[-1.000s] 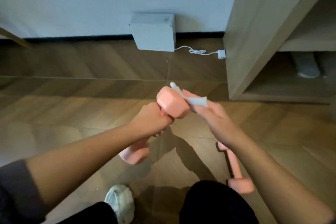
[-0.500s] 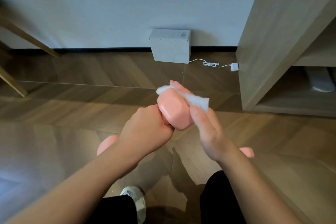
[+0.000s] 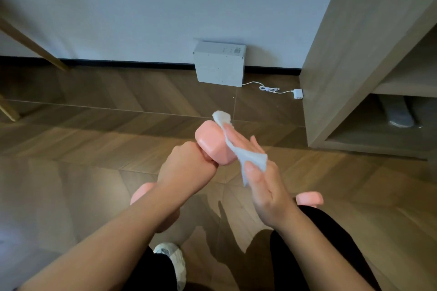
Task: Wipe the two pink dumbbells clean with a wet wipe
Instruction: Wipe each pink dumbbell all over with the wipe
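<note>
Above the wood floor (image 3: 71, 149), at the middle of the view, the left hand (image 3: 186, 168) is wrapped in a fist around the handle of a pink dumbbell (image 3: 212, 144), held up off the ground and tilted away from the person. Its upper head pokes out past the knuckles; its lower head shows as a pink bulge below the left wrist. The handle itself is hidden inside the fist.

The right hand (image 3: 264, 186) holds a white wipe (image 3: 238, 149) with its fingers nearly flat, the thumb pinning the lower part of the wipe against them. The wipe lies along the right side of the upper head, touching it, and 1 crumpled end sticks up beyond the fingertips.

A second dumbbell (image 3: 309, 198) lies on the floor just behind the right wrist (only 1 pink head of it is visible, the rest is covered by the arm and a dark trouser leg).

Lower down, a white shoe (image 3: 172, 260) stands on the floor between the forearms.

Against the wall sits a white box (image 3: 218, 64), with a white cable (image 3: 269, 88) running right to a small plug (image 3: 298, 94) beside a wooden cabinet (image 3: 343, 54). A grey object lies in the cabinet's low compartment; what it is I cannot tell.
</note>
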